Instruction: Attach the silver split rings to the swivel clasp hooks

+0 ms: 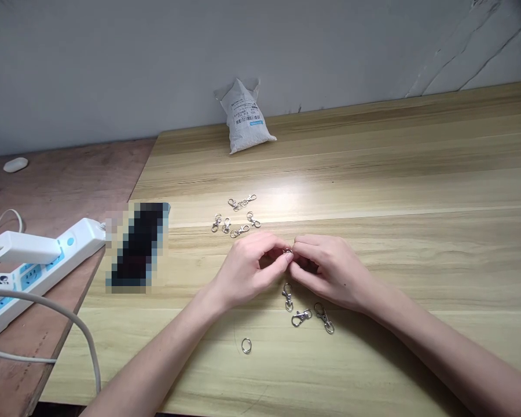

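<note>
My left hand [255,265] and my right hand [330,267] meet at the fingertips above the table. Pinched in the left fingers is a small metal key ring [287,251], mostly covered by the thumb. The right thumb and fingers are closed against it, and what they grip is hidden. Just below the hands lie three silver lobster clasps: one upright in view [287,297], one slanted [301,317] and one at the right [324,318]. A loose key ring [246,346] rests nearer the front edge. Beyond my left hand are several clasps [242,231] with rings.
A white plastic parcel bag [247,119] leans near the wall. On the left, a blurred-out dark phone-like object [139,246] lies by the table's edge. A white power strip [80,238] with plugs and a grey cable [84,330] occupies the adjoining brown table [91,174].
</note>
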`<control>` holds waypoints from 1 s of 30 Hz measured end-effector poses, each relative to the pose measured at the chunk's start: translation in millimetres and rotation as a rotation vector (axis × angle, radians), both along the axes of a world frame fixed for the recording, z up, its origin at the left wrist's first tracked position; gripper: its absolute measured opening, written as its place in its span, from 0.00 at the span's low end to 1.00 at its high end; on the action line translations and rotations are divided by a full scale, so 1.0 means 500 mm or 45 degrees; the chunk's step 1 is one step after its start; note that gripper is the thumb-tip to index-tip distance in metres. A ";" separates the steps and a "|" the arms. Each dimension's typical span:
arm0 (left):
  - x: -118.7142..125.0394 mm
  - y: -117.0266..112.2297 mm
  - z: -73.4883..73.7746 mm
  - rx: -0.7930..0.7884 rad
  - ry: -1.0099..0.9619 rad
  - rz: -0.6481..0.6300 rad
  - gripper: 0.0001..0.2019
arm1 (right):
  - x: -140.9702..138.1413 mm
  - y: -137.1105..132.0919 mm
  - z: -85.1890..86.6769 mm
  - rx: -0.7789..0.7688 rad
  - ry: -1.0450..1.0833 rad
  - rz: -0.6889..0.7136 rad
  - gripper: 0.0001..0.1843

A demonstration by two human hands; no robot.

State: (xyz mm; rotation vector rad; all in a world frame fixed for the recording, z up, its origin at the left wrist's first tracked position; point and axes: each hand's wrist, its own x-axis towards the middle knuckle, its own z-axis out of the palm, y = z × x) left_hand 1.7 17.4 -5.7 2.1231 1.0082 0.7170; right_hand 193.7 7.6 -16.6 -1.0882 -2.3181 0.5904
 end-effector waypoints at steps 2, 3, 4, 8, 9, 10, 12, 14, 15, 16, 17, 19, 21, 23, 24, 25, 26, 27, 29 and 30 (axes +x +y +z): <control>-0.001 0.000 -0.001 0.017 0.011 -0.007 0.07 | 0.001 0.000 0.000 -0.011 -0.007 0.006 0.08; -0.001 -0.001 -0.001 0.024 0.022 -0.009 0.07 | 0.002 0.000 0.000 -0.013 -0.009 0.011 0.08; -0.001 -0.001 -0.001 0.028 0.037 -0.011 0.07 | 0.002 -0.001 0.000 -0.015 -0.010 0.016 0.08; -0.001 -0.002 0.000 0.040 0.066 -0.025 0.07 | 0.002 -0.001 0.001 -0.033 -0.015 0.032 0.08; -0.001 -0.003 0.001 0.044 0.062 -0.027 0.07 | 0.002 -0.001 0.001 -0.035 -0.014 0.032 0.08; -0.001 -0.003 0.001 0.049 0.059 -0.030 0.06 | 0.002 -0.001 0.001 -0.036 -0.013 0.032 0.08; -0.001 -0.002 0.002 0.059 0.064 -0.034 0.06 | 0.002 0.000 0.001 -0.033 -0.011 0.033 0.08; -0.001 -0.002 0.001 0.064 0.074 -0.038 0.06 | 0.003 0.000 0.000 -0.033 -0.016 0.036 0.09; -0.001 -0.002 0.001 0.066 0.076 -0.039 0.06 | 0.003 0.001 0.000 -0.033 -0.017 0.040 0.09; -0.001 -0.001 0.001 0.067 0.076 -0.039 0.06 | 0.003 0.001 0.000 -0.033 -0.016 0.044 0.09; -0.001 -0.001 0.001 0.068 0.072 -0.039 0.06 | 0.003 0.002 0.000 -0.036 -0.014 0.046 0.09; -0.001 -0.001 0.000 0.073 0.069 -0.041 0.06 | 0.003 0.002 0.000 -0.045 -0.007 0.050 0.08; -0.001 -0.002 -0.001 0.077 0.074 -0.046 0.06 | 0.004 0.002 -0.001 -0.053 -0.002 0.053 0.08; -0.001 -0.002 -0.002 0.080 0.081 -0.051 0.07 | 0.004 0.001 -0.001 -0.055 -0.005 0.051 0.08; -0.002 -0.002 -0.002 0.081 0.082 -0.050 0.07 | 0.004 0.000 -0.001 -0.054 -0.008 0.050 0.08; -0.002 -0.002 -0.002 0.083 0.081 -0.050 0.07 | 0.004 0.000 -0.001 -0.055 -0.013 0.048 0.09; -0.002 -0.002 -0.002 0.087 0.080 -0.050 0.07 | 0.004 0.000 -0.001 -0.054 -0.016 0.046 0.09; -0.002 -0.001 -0.002 0.090 0.079 -0.051 0.07 | 0.005 0.000 -0.001 -0.055 -0.018 0.047 0.09; -0.002 -0.001 -0.002 0.088 0.077 -0.051 0.07 | 0.005 0.000 0.000 -0.054 -0.015 0.048 0.09; -0.002 -0.001 -0.002 0.084 0.076 -0.050 0.07 | 0.005 0.000 0.001 -0.055 -0.015 0.047 0.09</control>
